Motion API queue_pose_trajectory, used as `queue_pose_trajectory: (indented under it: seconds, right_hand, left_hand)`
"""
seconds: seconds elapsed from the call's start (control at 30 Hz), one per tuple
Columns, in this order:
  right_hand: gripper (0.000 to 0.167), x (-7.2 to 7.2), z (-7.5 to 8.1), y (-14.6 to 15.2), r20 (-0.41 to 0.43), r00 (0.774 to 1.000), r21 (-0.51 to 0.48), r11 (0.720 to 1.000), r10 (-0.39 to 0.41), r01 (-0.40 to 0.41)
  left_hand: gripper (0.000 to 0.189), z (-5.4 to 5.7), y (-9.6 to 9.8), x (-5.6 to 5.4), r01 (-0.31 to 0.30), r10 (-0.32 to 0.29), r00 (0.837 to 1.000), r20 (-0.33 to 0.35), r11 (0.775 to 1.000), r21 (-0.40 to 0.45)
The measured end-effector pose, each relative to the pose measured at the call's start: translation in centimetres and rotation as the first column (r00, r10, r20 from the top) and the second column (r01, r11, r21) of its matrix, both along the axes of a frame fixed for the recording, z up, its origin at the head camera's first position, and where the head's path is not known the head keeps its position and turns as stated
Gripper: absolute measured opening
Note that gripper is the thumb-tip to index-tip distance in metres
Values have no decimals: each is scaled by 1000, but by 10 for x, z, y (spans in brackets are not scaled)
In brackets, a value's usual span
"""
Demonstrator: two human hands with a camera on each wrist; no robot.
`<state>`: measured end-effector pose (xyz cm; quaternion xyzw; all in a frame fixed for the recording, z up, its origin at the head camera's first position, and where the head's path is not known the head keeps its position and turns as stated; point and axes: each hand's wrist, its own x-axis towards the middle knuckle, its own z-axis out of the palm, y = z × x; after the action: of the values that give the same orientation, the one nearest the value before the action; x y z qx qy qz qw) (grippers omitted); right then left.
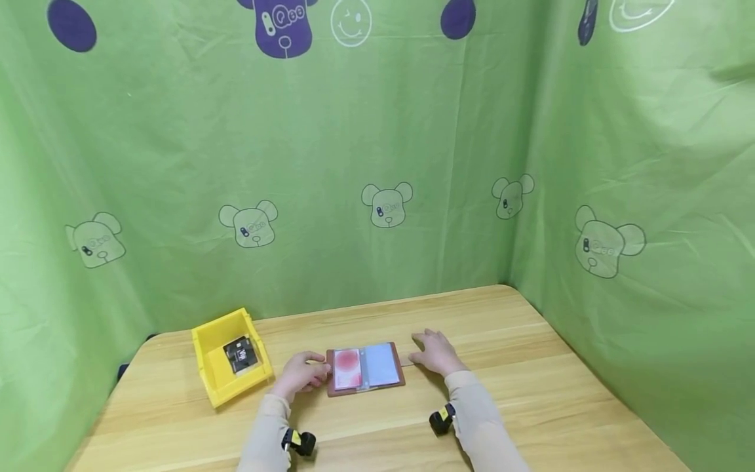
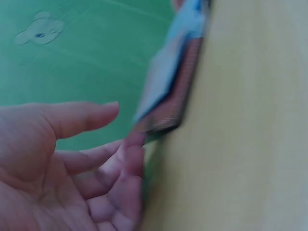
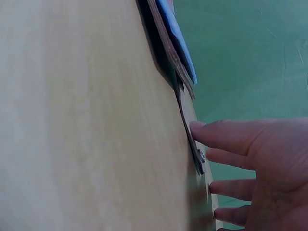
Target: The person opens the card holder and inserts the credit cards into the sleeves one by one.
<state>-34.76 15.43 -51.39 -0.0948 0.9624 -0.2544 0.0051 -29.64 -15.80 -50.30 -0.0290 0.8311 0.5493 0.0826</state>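
A brown card holder lies open on the table, a red-and-white card in its left sleeve and a light blue insert on the right. My left hand is at its left edge. In the left wrist view, fingertips meet the holder's corner while the thumb stays apart from them. From the holder's right side a strap with a snap sticks out. My right hand is beside it, thumb tip at the strap and the other fingers extended along the table.
A yellow bin stands to the left with black cards inside. The wooden table ends at the back and right against a green printed curtain.
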Motion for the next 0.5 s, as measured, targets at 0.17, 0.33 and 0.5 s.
queue_pose_trajectory:
  seconds: [0.17, 0.33, 0.5]
  right_hand:
    - [53, 0, 1, 0, 10, 1000, 14, 1000, -5, 5]
    - [53, -1, 0, -2, 28, 1000, -3, 1000, -9, 9]
    - [52, -2, -3, -1, 17, 1000, 6, 1000, -16, 16]
  left_hand:
    - [45, 35, -15, 8, 12, -13, 1000, 3, 998, 66]
    - [47, 80, -45, 19, -51, 56, 996, -64, 996, 67]
    - [55, 98, -79, 17, -192, 199, 976, -86, 978, 86]
